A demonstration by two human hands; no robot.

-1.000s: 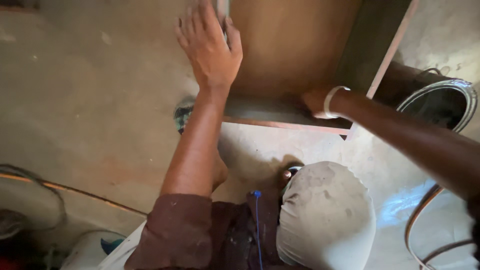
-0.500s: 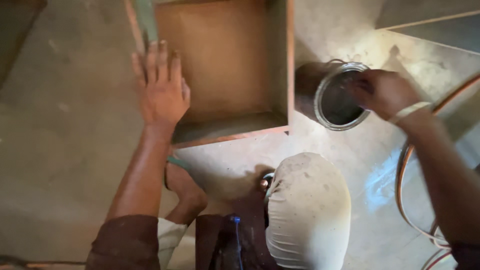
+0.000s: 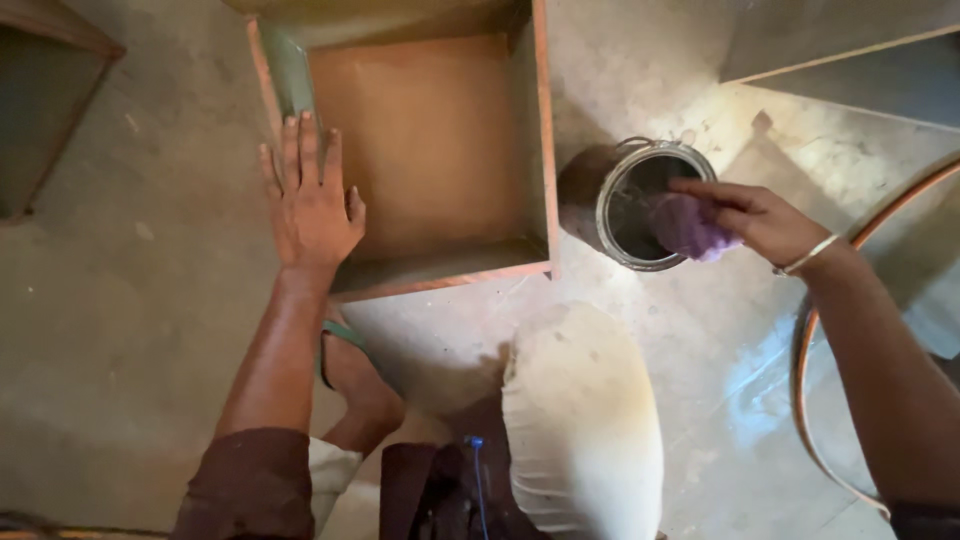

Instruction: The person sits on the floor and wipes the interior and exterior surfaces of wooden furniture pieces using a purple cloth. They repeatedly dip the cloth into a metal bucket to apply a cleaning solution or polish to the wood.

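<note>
**Q:** Under your left hand [image 3: 312, 205], what is that, and why is the palm flat on it?

**A:** Beneath that palm is the left wall of an open wooden box [image 3: 432, 150], lying on the concrete floor [image 3: 120, 330] with its opening up. My fingers [image 3: 300, 150] are spread and laid along the edge, gripping nothing. As I judge it, the flat palm steadies the box so it cannot slide on the bare floor.

**Q:** And across from it, at your right hand [image 3: 755, 220]?

**A:** Those fingers pinch a wad of purple cloth [image 3: 688, 228], held at the mouth of a round metal tin [image 3: 650, 205]. The tin stands just beyond the box's right wall, close but apart from it, near enough that I can reach it from a crouch. The cloth hangs over the rim, partly above the dark inside; whether it touches what is in the tin, I cannot tell.

**Q:** What lies nearer you than either hand?

**A:** My knee in pale, dusty cloth [image 3: 585, 420], between the two arms, and my foot in a green sandal [image 3: 345, 355] below the left wrist, close to the box's near corner. Past the right hand, a curved hoop [image 3: 815, 400] runs along the floor, and pale flat panels [image 3: 850, 70] lie beyond the tin.
</note>
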